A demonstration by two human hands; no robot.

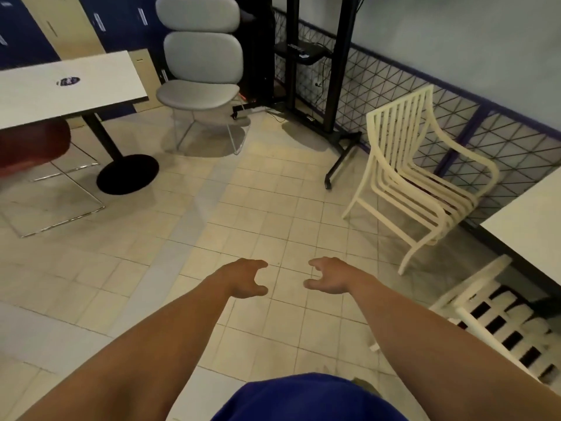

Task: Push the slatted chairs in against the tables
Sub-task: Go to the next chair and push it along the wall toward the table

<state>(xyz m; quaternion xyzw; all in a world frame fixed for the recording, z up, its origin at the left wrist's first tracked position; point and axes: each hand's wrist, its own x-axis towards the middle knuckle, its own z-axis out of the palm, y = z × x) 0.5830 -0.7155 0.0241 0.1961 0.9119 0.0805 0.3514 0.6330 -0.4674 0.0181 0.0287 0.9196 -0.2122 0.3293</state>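
My two arms reach out in front of me, over the tiled floor (258, 208). My left hand (247, 279) is loose, with the fingers curled and spread apart from the thumb — it holds nothing. My right hand (329, 276) looks the same, curled and spread, and it holds nothing too. The two hands are near each other with a gap of bare floor between them. They touch no chair.

The cream slatted chair (416, 174) stands off to my right, near the wall with the black wire grid (394, 83). Its back is toward the middle of the room and its seat faces the white table on the right (528, 217). The chair is near that table but not tucked under it — I can see floor between them. It is well apart from my right hand.

A second slatted chair (501, 320) is low at the right edge, just beside the same table. Part of it runs out of view, so I cannot tell how far in it sits.

Far off on my left is another white table (76, 86) on a black round foot. A grey padded chair (200, 65) stands beside it, and a dark red seat (30, 144) sits under its near edge. A black stand (331, 86) rises between the grey chair and the cream one.
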